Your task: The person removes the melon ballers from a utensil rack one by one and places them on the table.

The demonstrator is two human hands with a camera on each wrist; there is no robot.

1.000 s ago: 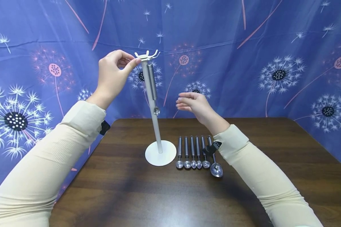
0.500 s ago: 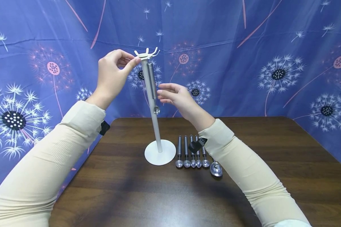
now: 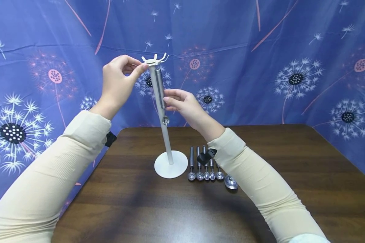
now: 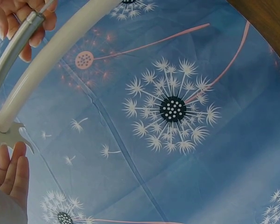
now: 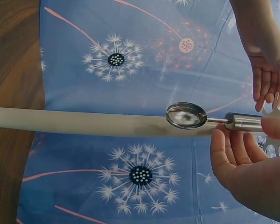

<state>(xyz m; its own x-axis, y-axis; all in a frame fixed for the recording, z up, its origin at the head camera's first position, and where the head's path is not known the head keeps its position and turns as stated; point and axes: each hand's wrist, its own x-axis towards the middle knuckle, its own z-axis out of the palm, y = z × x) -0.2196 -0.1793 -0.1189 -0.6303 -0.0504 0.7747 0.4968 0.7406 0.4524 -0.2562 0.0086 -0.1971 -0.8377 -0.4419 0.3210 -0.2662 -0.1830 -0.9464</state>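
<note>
A white stand (image 3: 167, 143) with a hooked top rises from a round base. From one hook hangs a melon baller (image 3: 160, 87) with a steel handle, its small bowl pointing down. My left hand (image 3: 118, 76) pinches the edge of the hooked top between thumb and fingers. On the other side, my right hand (image 3: 184, 106) holds the melon baller's handle, the thumb on one face and the fingers behind it. The right wrist view shows the bowl (image 5: 186, 115) beside the pole, with a hole in its middle.
Right of the base, several similar steel tools (image 3: 191, 163) lie in a row on the brown wooden table (image 3: 134, 202). A larger scoop (image 3: 231, 182) ends the row, partly hidden by the right sleeve. A blue dandelion-print cloth (image 3: 246, 84) hangs behind.
My right hand has moved left from beside the stand to the hanging melon baller and now holds its handle. My left hand has stayed at the hooked top.
</note>
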